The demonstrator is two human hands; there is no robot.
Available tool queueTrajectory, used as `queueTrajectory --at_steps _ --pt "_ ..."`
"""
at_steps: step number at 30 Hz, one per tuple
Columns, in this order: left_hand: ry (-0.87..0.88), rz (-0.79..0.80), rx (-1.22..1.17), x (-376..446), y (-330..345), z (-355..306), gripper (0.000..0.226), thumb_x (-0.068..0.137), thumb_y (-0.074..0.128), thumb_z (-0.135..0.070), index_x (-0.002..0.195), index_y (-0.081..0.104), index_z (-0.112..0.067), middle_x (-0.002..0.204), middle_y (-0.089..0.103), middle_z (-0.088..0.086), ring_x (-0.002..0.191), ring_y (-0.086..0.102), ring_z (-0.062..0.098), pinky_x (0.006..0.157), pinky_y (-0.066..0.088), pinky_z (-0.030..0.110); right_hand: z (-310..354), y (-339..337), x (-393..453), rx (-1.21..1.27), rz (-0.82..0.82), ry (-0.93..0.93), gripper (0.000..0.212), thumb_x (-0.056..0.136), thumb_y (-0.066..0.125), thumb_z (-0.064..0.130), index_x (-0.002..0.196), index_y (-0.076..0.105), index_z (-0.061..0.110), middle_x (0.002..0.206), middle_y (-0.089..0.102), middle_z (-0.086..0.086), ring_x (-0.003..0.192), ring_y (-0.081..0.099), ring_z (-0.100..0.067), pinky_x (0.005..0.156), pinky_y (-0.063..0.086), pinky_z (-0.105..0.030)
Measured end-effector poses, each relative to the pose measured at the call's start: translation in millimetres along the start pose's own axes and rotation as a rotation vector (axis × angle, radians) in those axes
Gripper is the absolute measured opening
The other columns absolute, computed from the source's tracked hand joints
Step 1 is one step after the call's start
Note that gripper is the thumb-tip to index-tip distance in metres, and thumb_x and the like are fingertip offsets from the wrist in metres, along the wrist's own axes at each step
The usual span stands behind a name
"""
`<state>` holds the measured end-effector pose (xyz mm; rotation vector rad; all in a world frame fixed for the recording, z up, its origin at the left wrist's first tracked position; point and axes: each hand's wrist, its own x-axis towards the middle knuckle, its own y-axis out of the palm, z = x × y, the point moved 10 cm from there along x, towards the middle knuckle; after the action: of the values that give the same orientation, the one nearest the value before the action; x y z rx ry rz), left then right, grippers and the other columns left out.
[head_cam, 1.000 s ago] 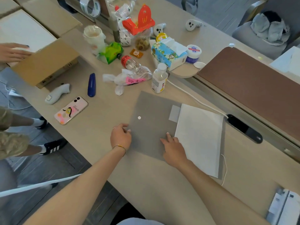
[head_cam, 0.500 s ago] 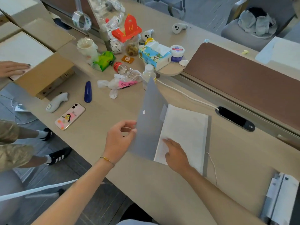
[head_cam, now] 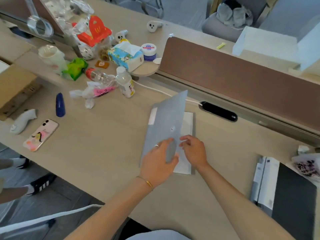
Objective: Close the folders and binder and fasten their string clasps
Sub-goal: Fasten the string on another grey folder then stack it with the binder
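The folder cover [head_cam: 166, 122] looks like thin matt grey plastic, smooth, with a small shiny metal stud [head_cam: 172, 129] in it, and the sheets [head_cam: 186, 123] under it are white paper. The surface [head_cam: 103, 135] is pale, matt wood-look laminate. At far left a water bottle [head_cam: 125, 82] is clear glossy plastic beside a crumpled plastic bag [head_cam: 93, 91].

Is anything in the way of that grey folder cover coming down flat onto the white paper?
Nothing visible blocks it. The grey folder cover, held by the left hand, hangs over the white paper; the right hand is beside its edge.
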<state>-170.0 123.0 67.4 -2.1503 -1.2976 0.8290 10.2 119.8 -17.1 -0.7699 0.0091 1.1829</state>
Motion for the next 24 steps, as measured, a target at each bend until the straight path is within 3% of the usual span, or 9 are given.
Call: queueTrajectory --at_steps 5,7,10,13,18,21,22,24 --pt "-0.010 0.115 0.271 12 69 -6 0.059 0.089 0.055 -0.050 0.143 0.039 -0.034 0.156 0.038 -0.005 0.129 0.051 0.028 0.087 0.053 0.041 -68 -31 3 -0.531 -0.009 0.126 0.024 0.089 0.050 0.023 0.098 0.072 0.022 0.104 0.075 -0.004 0.100 0.068 -0.032 0.080 0.049 -0.033" --pt "-0.032 0.164 0.362 16 90 2 0.064 0.087 0.056 -0.050 0.145 0.036 -0.032 0.161 0.029 0.000 0.134 0.043 0.029 0.085 0.051 0.040 -83 -32 4 -0.610 0.014 0.116 0.026 0.089 0.052 0.035 0.090 0.072 0.017 0.096 0.075 -0.006 0.094 0.069 -0.033 0.074 0.050 -0.032" --pt "-0.064 0.189 0.401 20 108 14 0.066 0.081 0.058 -0.047 0.142 0.038 -0.030 0.159 0.031 0.003 0.134 0.043 0.031 0.083 0.051 0.041 -90 -23 4 -0.631 0.011 0.079 0.031 0.085 0.053 0.038 0.077 0.069 0.013 0.081 0.074 -0.005 0.083 0.070 -0.033 0.065 0.049 -0.031" --pt "-0.087 0.192 0.415 23 117 21 0.067 0.079 0.060 -0.046 0.140 0.041 -0.028 0.156 0.037 0.003 0.132 0.045 0.031 0.085 0.053 0.043 -78 -8 1 -0.681 0.007 -0.047 0.028 0.083 0.055 0.041 0.087 0.068 0.017 0.087 0.073 -0.002 0.086 0.070 -0.030 0.065 0.049 -0.031" --pt "-0.084 0.184 0.417 25 122 23 0.066 0.082 0.060 -0.051 0.140 0.042 -0.027 0.156 0.037 0.003 0.133 0.044 0.031 0.087 0.053 0.044 -61 15 -5 -0.810 0.064 -0.264 0.021 0.085 0.061 0.025 0.101 0.068 0.013 0.102 0.071 -0.008 0.095 0.068 -0.033 0.072 0.050 -0.036" --pt "-0.083 0.185 0.435 25 124 26 0.068 0.081 0.062 -0.048 0.142 0.041 -0.027 0.156 0.036 0.002 0.134 0.043 0.031 0.086 0.053 0.044 -70 18 -3 -0.956 0.123 -0.214 0.024 0.065 0.080 0.018 0.086 0.072 0.012 0.083 0.071 -0.008 0.075 0.070 -0.029 0.058 0.052 -0.031" --pt "-0.086 0.188 0.445 25 125 28 0.069 0.080 0.062 -0.048 0.143 0.041 -0.027 0.157 0.035 0.002 0.134 0.042 0.030 0.084 0.053 0.043 -70 18 -2 -0.993 0.116 -0.234 0.024 0.066 0.079 0.018 0.088 0.072 0.012 0.086 0.071 -0.008 0.078 0.069 -0.029 0.059 0.052 -0.031" --pt "-0.090 0.195 0.461 24 128 33 0.072 0.081 0.063 -0.049 0.145 0.038 -0.027 0.158 0.031 0.002 0.136 0.039 0.030 0.084 0.051 0.042 -67 13 -2 -0.956 0.127 -0.264 0.023 0.085 0.062 0.020 0.106 0.068 0.011 0.108 0.069 -0.010 0.101 0.065 -0.032 0.075 0.051 -0.035"
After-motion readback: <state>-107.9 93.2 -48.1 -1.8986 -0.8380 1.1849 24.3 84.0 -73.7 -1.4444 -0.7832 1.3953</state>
